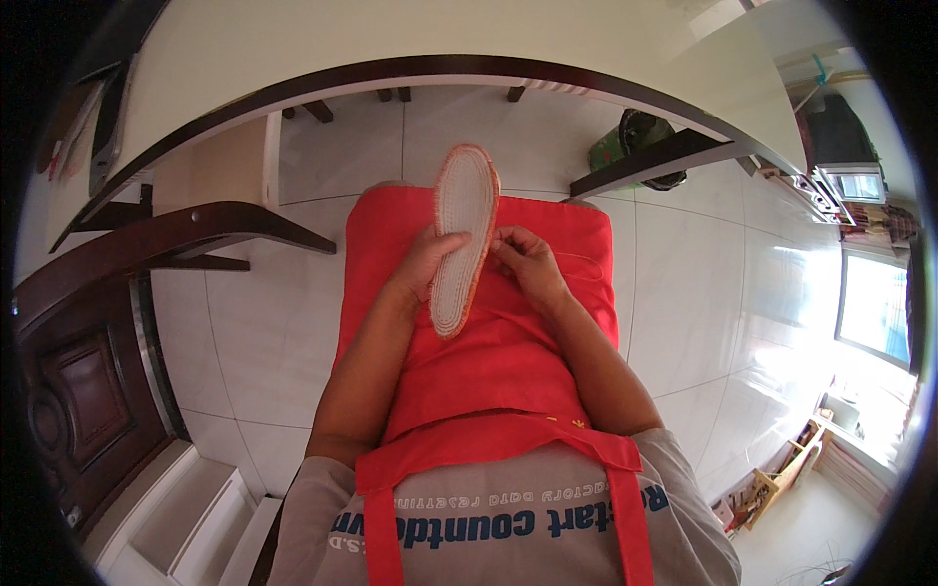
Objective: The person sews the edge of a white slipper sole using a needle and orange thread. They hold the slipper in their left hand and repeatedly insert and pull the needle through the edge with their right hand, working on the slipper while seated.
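A white stitched shoe sole (466, 194) with an orange edge stands roughly upright over my lap, in front of a red apron (484, 373). My left hand (432, 260) grips it from its left side, the thumb lying across the white face. At the sole's right edge, my right hand (524, 256) has its thumb and index finger pinched together. A thin orange thread (586, 278) loops over the apron just right of that hand. Whether a needle is between the fingertips cannot be seen.
A pale table (454, 29) with a dark edge spans the space ahead. Beneath its right part stands a green bin (612, 154). A dark wooden chair part (220, 220) juts in at the left, above white floor tiles (256, 315).
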A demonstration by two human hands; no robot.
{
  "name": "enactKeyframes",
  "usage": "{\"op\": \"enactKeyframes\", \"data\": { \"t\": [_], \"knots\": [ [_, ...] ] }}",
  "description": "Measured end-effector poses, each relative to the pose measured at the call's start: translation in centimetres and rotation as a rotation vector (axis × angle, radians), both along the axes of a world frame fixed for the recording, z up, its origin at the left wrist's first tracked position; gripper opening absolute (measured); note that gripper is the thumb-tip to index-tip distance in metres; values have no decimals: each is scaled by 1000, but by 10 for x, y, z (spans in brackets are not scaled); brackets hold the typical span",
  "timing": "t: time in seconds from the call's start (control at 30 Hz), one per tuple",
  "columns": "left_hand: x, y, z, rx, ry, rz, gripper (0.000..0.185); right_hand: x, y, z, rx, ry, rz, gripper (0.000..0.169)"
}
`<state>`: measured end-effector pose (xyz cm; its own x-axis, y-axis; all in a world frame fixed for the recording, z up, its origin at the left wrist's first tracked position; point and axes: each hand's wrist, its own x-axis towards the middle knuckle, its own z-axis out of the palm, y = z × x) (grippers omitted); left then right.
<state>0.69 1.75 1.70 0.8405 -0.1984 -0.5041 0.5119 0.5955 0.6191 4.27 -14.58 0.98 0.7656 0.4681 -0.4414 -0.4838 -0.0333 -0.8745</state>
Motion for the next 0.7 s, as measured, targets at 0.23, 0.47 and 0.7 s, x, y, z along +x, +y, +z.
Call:
{"op": "enactKeyframes", "data": {
  "t": [0.23, 0.47, 0.7],
  "knots": [
    [2, -4, -4, 74, -2, -67, 33, 3, 4, -3, -20, -165, 68, 15],
    [0, -17, -17, 209, -54, -23, 31, 6, 5, 5, -583, -767, -172, 15],
    [2, -19, -13, 215, -87, 65, 24, 1, 13, 28, -563, -1061, -11, 13]
  ]
}}
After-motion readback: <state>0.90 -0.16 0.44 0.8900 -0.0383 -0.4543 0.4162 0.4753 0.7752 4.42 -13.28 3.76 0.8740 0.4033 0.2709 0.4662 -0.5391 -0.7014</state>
